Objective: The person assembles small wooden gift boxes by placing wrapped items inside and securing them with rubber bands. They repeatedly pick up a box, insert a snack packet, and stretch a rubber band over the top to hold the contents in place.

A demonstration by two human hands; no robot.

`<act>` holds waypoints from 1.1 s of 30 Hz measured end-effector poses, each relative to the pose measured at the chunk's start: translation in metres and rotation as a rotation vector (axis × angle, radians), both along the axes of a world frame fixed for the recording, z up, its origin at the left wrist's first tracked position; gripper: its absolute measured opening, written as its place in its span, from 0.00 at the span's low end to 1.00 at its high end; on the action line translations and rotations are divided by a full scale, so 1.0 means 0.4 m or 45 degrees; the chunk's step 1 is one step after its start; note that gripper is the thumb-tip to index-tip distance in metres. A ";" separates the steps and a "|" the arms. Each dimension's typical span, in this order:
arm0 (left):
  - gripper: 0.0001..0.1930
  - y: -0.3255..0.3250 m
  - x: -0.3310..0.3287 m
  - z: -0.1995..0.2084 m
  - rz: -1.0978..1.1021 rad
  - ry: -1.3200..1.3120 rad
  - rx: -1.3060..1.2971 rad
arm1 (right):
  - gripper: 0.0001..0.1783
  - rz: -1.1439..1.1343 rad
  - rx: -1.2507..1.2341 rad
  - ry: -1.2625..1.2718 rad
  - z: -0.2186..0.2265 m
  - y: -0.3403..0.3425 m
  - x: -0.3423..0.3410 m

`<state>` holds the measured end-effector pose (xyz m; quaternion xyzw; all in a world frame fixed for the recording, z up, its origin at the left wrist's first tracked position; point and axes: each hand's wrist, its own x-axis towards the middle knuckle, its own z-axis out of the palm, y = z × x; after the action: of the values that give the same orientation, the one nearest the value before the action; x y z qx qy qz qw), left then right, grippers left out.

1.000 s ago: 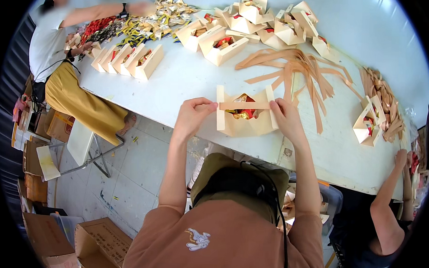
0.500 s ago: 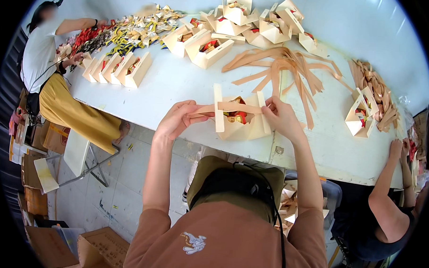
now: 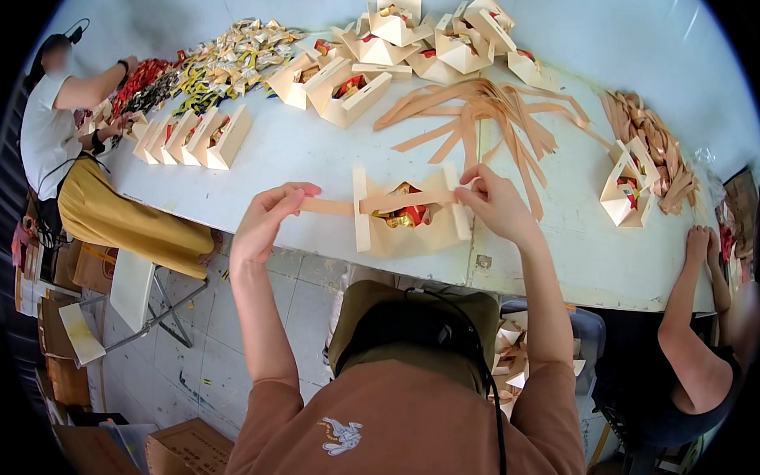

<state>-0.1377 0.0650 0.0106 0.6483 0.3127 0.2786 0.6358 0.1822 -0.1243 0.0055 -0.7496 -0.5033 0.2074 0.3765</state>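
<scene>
A cream cardboard gift box [image 3: 405, 237] stands in front of me at the table's near edge, with red and gold wrapped sweets [image 3: 408, 212] inside it. A tan ribbon [image 3: 327, 206] runs across the box's opening and out through its left upright panel. My left hand [image 3: 267, 221] is closed on the ribbon's left end, well out from the box. At the right upright panel, my right hand [image 3: 500, 206] pinches the other end of the ribbon. The fingers partly hide that end.
Loose tan ribbons [image 3: 485, 115] lie beyond the box. Filled boxes [image 3: 347, 90] pile up at the back, and more stand in a row [image 3: 191, 139] at left. Wrapped sweets [image 3: 240, 52] heap behind them. Co-workers sit at left [image 3: 53, 121] and right [image 3: 690, 357].
My left hand has moved left, away from the box, drawing the ribbon out straight on that side. My right hand stays at the right panel. The left co-worker's arm has shifted.
</scene>
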 end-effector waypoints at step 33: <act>0.08 -0.209 0.334 0.102 -0.184 -0.526 0.268 | 0.38 0.184 0.499 -0.098 -0.004 -0.045 -0.086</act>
<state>-0.0041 -0.0185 0.0515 0.6610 0.0979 0.3901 0.6335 0.1477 -0.1422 0.0037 -0.6313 -0.6005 0.1033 0.4799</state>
